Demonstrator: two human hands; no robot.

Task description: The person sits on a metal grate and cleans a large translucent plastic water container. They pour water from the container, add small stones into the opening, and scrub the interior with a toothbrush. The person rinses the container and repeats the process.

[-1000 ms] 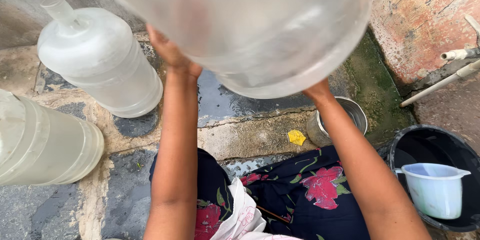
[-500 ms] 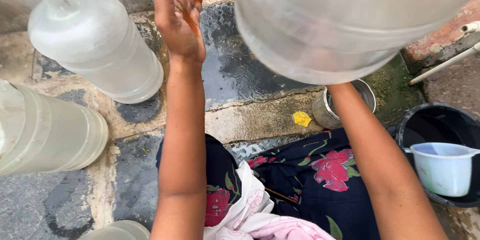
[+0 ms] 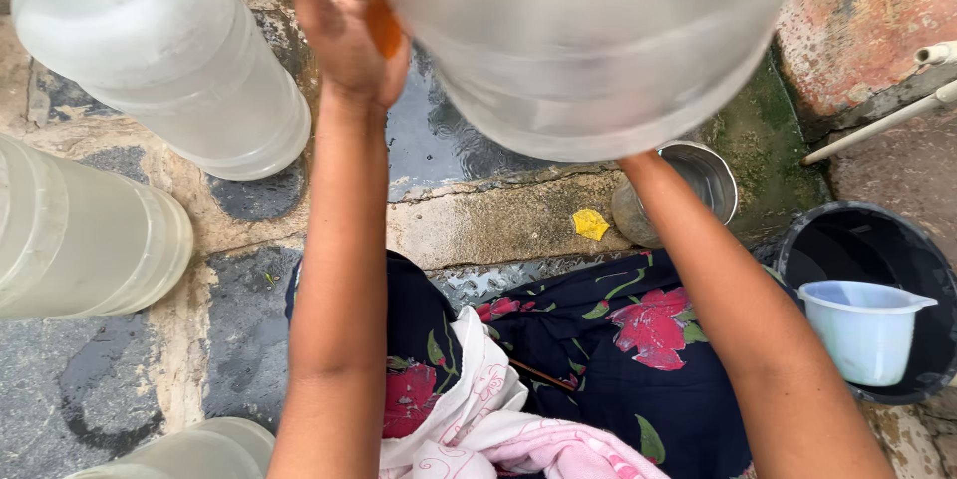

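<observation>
Clear plastic jug (image 3: 598, 40) fills the frame's top, left hand (image 3: 344, 30) open beside it. Right hand's grip hides behind the jug; I cannot tell its state.

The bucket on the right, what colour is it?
Black; the bucket holds a pale blue jug. The head view shows it best.

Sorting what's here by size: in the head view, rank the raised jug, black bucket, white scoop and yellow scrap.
1. Raised jug, though its nearness to the camera inflates it.
2. Black bucket.
3. White scoop.
4. Yellow scrap.
</observation>
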